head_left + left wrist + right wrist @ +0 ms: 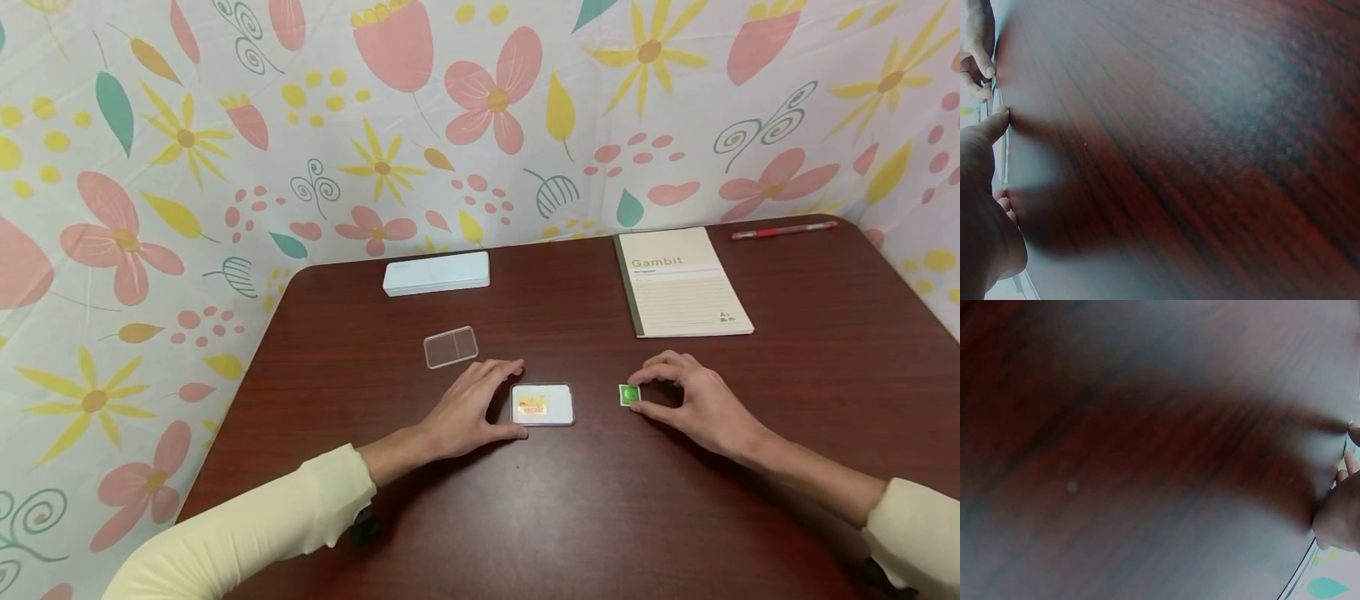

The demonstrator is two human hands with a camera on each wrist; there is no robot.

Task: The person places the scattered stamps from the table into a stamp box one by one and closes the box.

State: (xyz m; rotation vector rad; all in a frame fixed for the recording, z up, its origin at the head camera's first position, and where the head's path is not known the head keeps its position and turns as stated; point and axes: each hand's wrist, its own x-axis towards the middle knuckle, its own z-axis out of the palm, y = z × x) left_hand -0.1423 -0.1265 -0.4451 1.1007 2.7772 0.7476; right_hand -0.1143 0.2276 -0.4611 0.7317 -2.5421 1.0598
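A shallow clear case (574, 406) lies on the table with white cards or paper in it, an orange-and-yellow printed picture at its left. My left hand (467, 410) rests at the case's left end, thumb by the near edge and fingers beyond the far edge; whether the thumb touches it I cannot tell. To the right, my right hand (701, 404) pinches a small square card (629, 395), green with a pale border, between thumb and fingers at its edges. A clear lid-like piece (451, 347) lies behind the left hand. The wrist views show mostly tabletop, with hands at the frame edge.
A pale blue box (437, 273) stands at the back left of the dark wooden table (525, 517). A notebook (682, 283) marked "Gambit" lies at the back right, with a red pen (783, 231) beyond it. Flower-patterned cloth (465, 125) hangs behind.
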